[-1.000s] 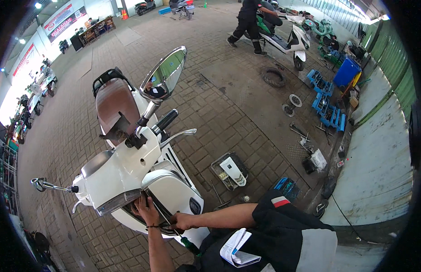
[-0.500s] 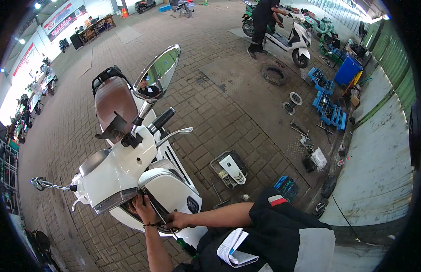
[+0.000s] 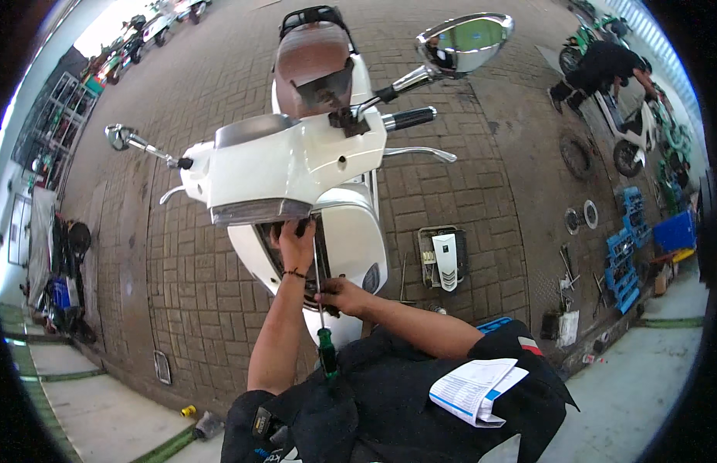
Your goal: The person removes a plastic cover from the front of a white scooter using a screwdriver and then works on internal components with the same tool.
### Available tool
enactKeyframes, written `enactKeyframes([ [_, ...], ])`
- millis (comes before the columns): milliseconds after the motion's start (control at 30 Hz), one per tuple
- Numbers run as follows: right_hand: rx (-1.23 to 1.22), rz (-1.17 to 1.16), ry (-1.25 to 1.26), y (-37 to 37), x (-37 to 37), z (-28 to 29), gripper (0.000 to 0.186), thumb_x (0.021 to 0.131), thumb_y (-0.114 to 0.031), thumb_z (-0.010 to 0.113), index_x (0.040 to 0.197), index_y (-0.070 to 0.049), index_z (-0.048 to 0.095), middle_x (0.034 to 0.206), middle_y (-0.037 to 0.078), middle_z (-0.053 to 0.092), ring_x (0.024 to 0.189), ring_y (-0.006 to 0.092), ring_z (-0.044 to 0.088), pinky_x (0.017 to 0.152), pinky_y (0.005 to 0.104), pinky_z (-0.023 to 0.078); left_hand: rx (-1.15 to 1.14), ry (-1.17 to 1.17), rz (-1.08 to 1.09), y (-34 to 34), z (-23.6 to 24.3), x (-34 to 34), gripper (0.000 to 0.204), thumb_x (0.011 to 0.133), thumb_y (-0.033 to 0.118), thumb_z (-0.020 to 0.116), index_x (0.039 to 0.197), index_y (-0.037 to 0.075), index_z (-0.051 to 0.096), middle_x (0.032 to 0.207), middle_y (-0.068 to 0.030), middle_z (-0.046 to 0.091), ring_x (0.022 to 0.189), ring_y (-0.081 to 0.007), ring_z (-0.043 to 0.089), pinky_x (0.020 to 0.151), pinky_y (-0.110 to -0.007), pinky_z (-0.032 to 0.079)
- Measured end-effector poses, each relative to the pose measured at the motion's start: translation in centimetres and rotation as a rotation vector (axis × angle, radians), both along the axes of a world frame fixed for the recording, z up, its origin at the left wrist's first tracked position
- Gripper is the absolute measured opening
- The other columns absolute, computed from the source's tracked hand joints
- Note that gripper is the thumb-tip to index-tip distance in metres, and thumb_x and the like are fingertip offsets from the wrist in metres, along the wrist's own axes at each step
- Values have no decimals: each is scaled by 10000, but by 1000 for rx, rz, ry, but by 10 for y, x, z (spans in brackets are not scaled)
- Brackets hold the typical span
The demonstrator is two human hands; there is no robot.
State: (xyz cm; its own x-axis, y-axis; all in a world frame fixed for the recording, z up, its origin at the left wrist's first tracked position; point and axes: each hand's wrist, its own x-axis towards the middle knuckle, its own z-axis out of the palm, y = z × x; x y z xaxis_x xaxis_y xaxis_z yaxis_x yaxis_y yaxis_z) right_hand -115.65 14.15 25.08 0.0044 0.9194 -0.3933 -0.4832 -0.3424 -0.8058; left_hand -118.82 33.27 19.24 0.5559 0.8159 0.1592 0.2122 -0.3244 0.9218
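White scooter [image 3: 258, 174], at left: the wearer's view has swung so that it stands nearer mid-field, its front opening below the headlamp. Left hand [image 3: 296, 248]: fingers inside that opening, their grip, to my eye, indeterminable. Green-handled screwdriver [image 3: 326, 351]: shaft rising beside the left wrist. Right hand [image 3: 345, 298]: fingertips at the shaft, clamped or merely touching, I cannot tell. Both hands keep their places; work appears no further along.

a loose tyre [image 3: 566, 157], blue toolboxes [image 3: 622, 268], blue bin [image 3: 674, 231]
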Motion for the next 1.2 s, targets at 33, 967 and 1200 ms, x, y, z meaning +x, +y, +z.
enactKeyframes([
  [33, -77, 14, -32, -1, 3, -8, 264, 933, -268, 629, 1026, -24, 591, 675, 10, 510, 539, 117, 435, 490, 288, 363, -4, 25, -19, -7, 9, 6, 299, 910, 182, 598, 1100, -48, 580, 1110, -75, 612, 973, -197, 542, 966, -351, 395],
  [967, -128, -20, -260, -13, -8, 31, 313, 952, -169, 562, 1220, -10, 553, 802, 64, 624, 580, 124, 531, 525, 311, 447, 304, 328, 89, -19, 36, 11, 328, 871, 351, 585, 1023, 65, 635, 1037, -160, 656, 1085, -324, 560, 1094, -537, 142],
  [1200, -34, 17, -464, -25, -22, 18, 247, 958, -179, 536, 1071, 39, 559, 817, 120, 625, 713, 183, 570, 653, 350, 465, 340, 351, 23, -19, 41, 2, 370, 857, 341, 610, 1036, 18, 635, 1082, -164, 640, 1114, -325, 539, 1099, -534, 164],
])
